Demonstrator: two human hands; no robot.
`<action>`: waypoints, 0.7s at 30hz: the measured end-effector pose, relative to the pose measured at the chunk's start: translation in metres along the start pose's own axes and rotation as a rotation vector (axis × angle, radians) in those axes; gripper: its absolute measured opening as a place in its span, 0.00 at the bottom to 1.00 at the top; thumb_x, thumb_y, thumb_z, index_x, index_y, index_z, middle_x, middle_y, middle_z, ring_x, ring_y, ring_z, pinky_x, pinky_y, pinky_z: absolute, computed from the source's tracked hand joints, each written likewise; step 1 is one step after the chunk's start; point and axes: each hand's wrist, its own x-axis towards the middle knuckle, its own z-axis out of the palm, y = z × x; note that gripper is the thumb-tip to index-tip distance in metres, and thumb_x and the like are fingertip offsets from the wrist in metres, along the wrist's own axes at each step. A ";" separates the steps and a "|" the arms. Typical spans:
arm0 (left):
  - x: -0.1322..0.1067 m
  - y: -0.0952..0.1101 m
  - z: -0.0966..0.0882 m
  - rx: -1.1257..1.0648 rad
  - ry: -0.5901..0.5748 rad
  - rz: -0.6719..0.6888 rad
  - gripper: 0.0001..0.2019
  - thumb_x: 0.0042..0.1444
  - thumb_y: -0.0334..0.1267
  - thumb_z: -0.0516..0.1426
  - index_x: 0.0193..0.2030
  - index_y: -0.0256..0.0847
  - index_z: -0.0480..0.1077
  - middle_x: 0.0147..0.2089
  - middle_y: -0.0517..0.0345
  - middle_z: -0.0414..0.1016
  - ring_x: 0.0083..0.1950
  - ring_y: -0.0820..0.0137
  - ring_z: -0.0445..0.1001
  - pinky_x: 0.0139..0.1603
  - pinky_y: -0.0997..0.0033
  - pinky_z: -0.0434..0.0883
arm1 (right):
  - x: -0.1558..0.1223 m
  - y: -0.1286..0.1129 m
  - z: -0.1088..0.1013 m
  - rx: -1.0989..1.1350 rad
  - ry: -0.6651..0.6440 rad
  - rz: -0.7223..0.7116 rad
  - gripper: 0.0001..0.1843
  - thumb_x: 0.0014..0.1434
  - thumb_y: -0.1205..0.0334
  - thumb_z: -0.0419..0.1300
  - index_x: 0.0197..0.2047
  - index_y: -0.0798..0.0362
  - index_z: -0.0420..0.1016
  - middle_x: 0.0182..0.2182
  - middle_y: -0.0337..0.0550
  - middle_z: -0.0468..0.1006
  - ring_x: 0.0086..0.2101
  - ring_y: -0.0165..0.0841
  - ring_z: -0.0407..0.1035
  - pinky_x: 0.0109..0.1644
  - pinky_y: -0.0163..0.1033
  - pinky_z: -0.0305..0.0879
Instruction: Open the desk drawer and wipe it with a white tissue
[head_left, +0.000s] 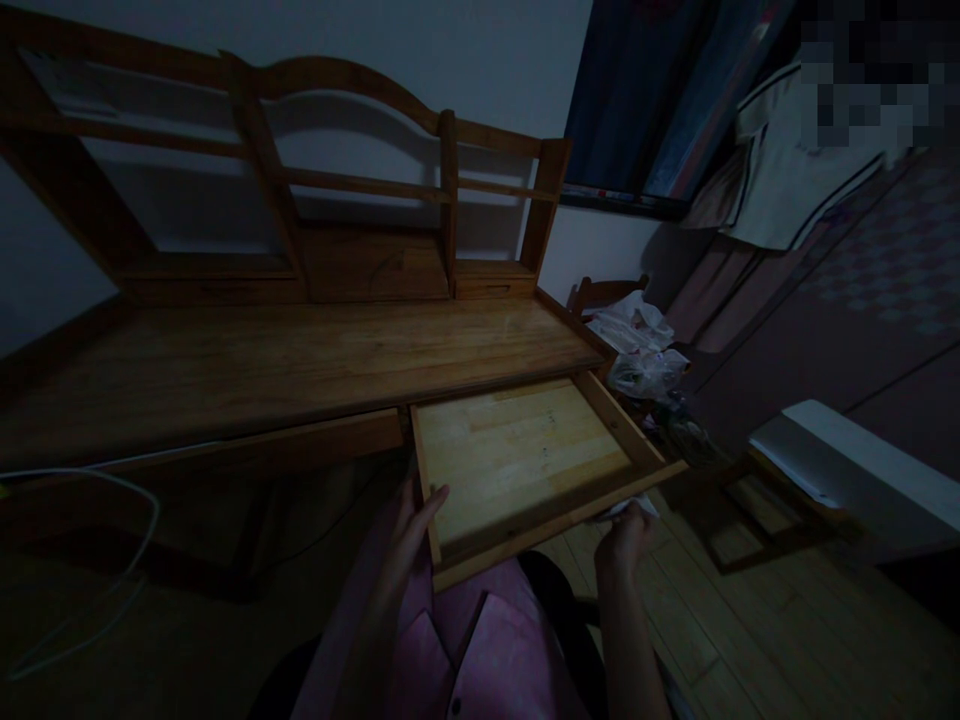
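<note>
A shallow wooden drawer [525, 470] is pulled out from the desk over my lap, with a bare pale bottom showing inside. My left hand [411, 520] grips its left side near the front corner; the thumb rests on the rim and the other fingers are mostly hidden behind the side wall. Close to the right front corner, my right hand [624, 540] is closed on a crumpled white cloth [639, 506], held at the outer face of the drawer front. Whether it is fabric or tissue is hard to tell in the dim light.
The wooden desk [300, 350] carries a shelf hutch [360, 190] along the wall. Plastic bags [637, 330] sit on a chair at the right. A stool [757, 510] and a white box-like object [862, 470] stand farther right. A white cable [154, 510] loops at the left.
</note>
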 end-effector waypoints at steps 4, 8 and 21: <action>-0.006 0.006 0.003 0.013 -0.017 0.018 0.42 0.61 0.51 0.67 0.79 0.45 0.58 0.74 0.45 0.71 0.74 0.50 0.70 0.72 0.58 0.69 | -0.016 -0.009 -0.001 -0.002 0.054 -0.023 0.14 0.52 0.52 0.61 0.39 0.49 0.68 0.36 0.35 0.71 0.37 0.33 0.67 0.43 0.38 0.65; -0.009 0.011 0.005 0.032 -0.005 0.014 0.39 0.62 0.51 0.66 0.76 0.44 0.62 0.75 0.43 0.70 0.75 0.49 0.69 0.73 0.57 0.68 | -0.041 -0.019 -0.002 0.002 -0.011 -0.065 0.14 0.55 0.52 0.63 0.42 0.50 0.71 0.39 0.37 0.74 0.41 0.36 0.69 0.49 0.41 0.65; -0.003 0.005 0.004 0.001 0.016 0.003 0.37 0.59 0.51 0.68 0.73 0.45 0.66 0.75 0.43 0.70 0.75 0.48 0.69 0.73 0.54 0.68 | -0.118 -0.050 -0.018 -0.082 -0.296 -0.067 0.15 0.60 0.50 0.67 0.42 0.51 0.73 0.36 0.37 0.76 0.37 0.36 0.70 0.45 0.39 0.65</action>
